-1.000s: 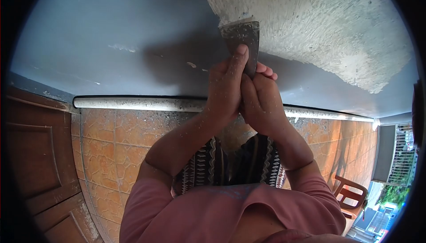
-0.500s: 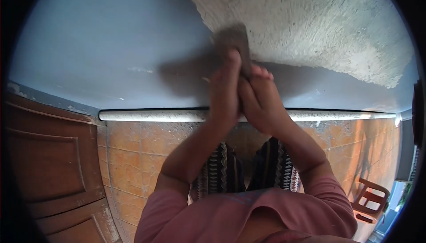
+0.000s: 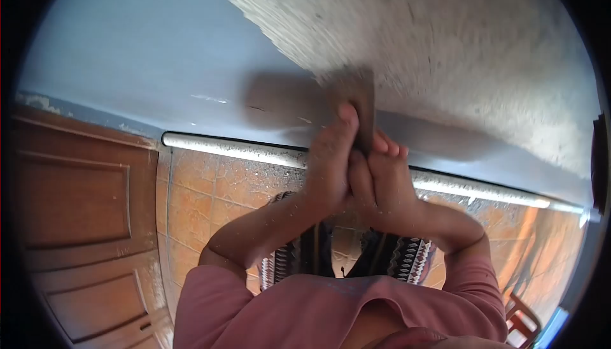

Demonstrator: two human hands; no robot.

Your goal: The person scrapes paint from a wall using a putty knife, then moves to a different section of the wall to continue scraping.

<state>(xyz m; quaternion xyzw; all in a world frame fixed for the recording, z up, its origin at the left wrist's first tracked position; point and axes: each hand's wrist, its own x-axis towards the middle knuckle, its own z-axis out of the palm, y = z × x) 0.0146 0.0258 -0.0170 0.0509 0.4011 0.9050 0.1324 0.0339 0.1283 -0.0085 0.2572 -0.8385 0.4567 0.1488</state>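
The wall point(image 3: 140, 49) at upper left is pale blue-grey, its patch point(image 3: 458, 49) speckled off-white. The scraper point(image 3: 358, 97) is dark grey, tiles point(image 3: 210, 190) orange-brown, door point(image 3: 70, 202) brown, shirt point(image 3: 305, 311) pink, shorts point(image 3: 407, 256) black-and-white zigzag.

A single camera sits on the person's head and looks forward and steeply down along the body. The shirt point(image 3: 331, 311) fills the bottom edge, and both forearms run up from it toward the middle. The left hand point(image 3: 331, 164) and right hand point(image 3: 389, 186), clasped on a scraper point(image 3: 356, 104), are near the lens, about mid-frame. Beyond them the wall point(image 3: 159, 49) fills the upper half, close by. The tiled floor point(image 3: 210, 196) lies below it, with a door point(image 3: 76, 202) at the left. The wide lens bends straight lines, leaves a black rim, and the picture is blurred.
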